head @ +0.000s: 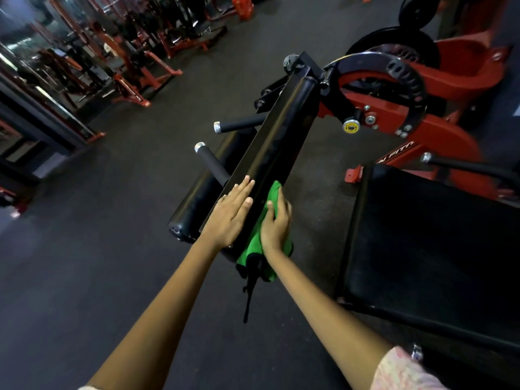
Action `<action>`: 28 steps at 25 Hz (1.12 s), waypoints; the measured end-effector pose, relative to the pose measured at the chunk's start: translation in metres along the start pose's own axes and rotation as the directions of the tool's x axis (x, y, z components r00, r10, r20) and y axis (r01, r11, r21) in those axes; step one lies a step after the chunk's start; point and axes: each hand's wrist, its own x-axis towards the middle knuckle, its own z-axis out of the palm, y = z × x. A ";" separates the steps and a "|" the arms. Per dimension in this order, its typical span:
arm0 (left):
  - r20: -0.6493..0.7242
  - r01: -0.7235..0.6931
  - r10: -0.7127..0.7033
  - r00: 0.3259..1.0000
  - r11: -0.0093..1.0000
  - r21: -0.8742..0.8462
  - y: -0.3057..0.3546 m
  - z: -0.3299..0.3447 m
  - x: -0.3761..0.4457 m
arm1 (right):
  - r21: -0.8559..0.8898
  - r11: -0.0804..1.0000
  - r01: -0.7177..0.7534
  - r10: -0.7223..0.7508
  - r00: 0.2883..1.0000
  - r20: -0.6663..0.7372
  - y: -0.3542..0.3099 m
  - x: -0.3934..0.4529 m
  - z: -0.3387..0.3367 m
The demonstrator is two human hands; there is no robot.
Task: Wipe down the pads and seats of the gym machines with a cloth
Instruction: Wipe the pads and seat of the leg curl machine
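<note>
We look down at a long black roller pad point(284, 136) of a leg machine, which runs from near us up and to the right toward the red frame point(439, 136) of the machine. Our left hand point(229, 213) lies flat on the near end of this pad, on its flat black backing. The grip of this hand is released: the fingers are straight, close together, and point along the pad.

Our right hand point(275, 225) presses a green cloth point(263, 249) against the right side of the same pad, at its near end. Here the grip grasps the cloth: the thumb lies on the upper side, and the other fingers curl around the fabric on the far side, where we cannot see them well. The cloth hangs below the hand, and a dark cord or strap point(249, 296) hangs down from it toward the floor point(84, 249).

Left of the pad is a second black roller pad point(202, 192), lower. 2 black handles point(209, 161) with silver caps stick out to the left between these 2 pads. To the right, apart from the hands, is a wide black seat pad point(427, 237). A round black adjustment plate point(405, 77) with holes sits at the far end of the pad. More red machines point(132, 77) stand in the background on the left, blurred.
</note>
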 end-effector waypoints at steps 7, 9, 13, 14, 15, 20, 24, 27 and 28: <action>-0.302 -0.027 0.021 0.953 0.999 -0.017 0.009 0.004 -0.012 | -0.010 0.997 0.072 -0.072 0.995 -0.067 -0.009 0.002 0.003; -0.310 -0.012 -0.004 0.951 0.999 -0.050 0.009 0.004 -0.011 | -0.005 1.000 0.005 -0.005 0.998 -0.060 -0.002 -0.016 0.001; -0.331 -0.008 -0.014 0.943 0.998 -0.067 0.010 0.005 -0.013 | -0.012 0.982 0.190 -0.190 0.980 -0.059 -0.012 -0.047 -0.001; -0.335 -0.014 -0.011 0.942 0.997 -0.073 0.010 0.005 -0.013 | -0.031 0.974 0.223 -0.224 0.973 -0.048 -0.017 -0.043 -0.002; -0.331 -0.010 -0.021 0.943 0.996 -0.090 0.009 0.005 -0.012 | -0.053 0.970 0.239 -0.241 0.970 -0.032 -0.019 -0.036 -0.002; -0.288 0.033 -0.106 0.952 0.968 -0.247 0.004 0.006 -0.012 | -0.018 0.999 -0.041 0.041 0.999 -0.023 -0.003 -0.046 -0.005; -0.310 0.023 -0.143 0.940 0.932 -0.361 0.003 0.004 -0.009 | -0.007 0.987 0.163 -0.163 0.987 -0.007 -0.010 -0.084 -0.006; -0.359 0.014 -0.164 0.919 0.922 -0.386 0.002 0.007 -0.011 | -0.245 0.903 0.353 -0.339 0.936 0.097 -0.033 -0.056 -0.011; -0.380 0.002 -0.168 0.909 0.917 -0.399 0.000 0.008 -0.011 | -0.337 0.858 0.388 -0.346 0.921 0.180 -0.040 -0.041 -0.014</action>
